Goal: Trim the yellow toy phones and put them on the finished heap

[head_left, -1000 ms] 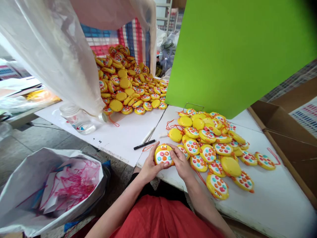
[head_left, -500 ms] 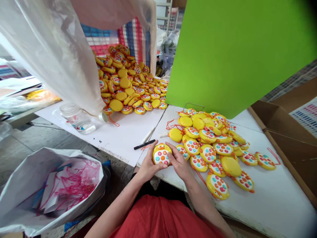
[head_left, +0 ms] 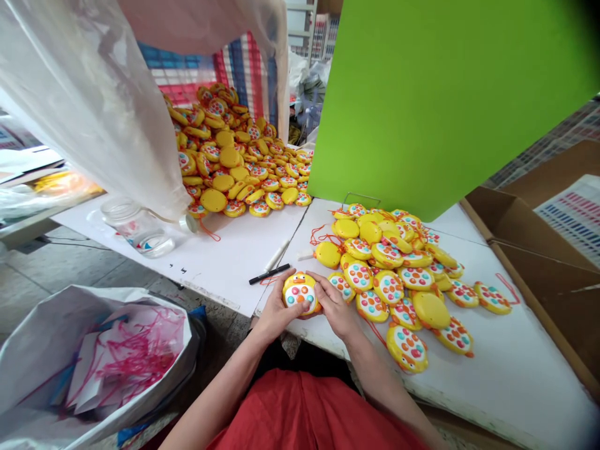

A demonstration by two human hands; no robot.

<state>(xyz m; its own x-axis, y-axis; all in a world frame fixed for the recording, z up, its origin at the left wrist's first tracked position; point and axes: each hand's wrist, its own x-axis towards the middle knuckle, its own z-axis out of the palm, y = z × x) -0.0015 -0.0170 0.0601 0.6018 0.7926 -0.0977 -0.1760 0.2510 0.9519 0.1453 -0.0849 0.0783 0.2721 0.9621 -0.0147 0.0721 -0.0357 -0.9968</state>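
Both hands hold one yellow chick toy (head_left: 300,292) face up at the near edge of the white bench (head_left: 492,375), just in front of the person's red-clad lap. The left hand (head_left: 276,312) cups the toy's left rim with fingers curled under it and the thumb on the coloured buttons; the right hand (head_left: 335,306) closes on its right rim, with the fingertips pressing the face. Compared with a second ago, the toy sits a touch nearer the bench edge and more upright toward the camera, and the thumbs have shifted across the button face; the grip itself is unchanged, so the work on this one piece seems to be continuing rather than finished. The small heap of like toys (head_left: 398,275) lies just to the right, touching the right hand's side, exactly as before. A black marker (head_left: 269,274) lies just beyond the toy, unmoved. The large pile (head_left: 234,162) spilling from the clear plastic bag (head_left: 94,106) sits well apart at the back left, beside a clear jar (head_left: 135,225), and a white bag of pink strings (head_left: 117,356) stands on the floor at the left.
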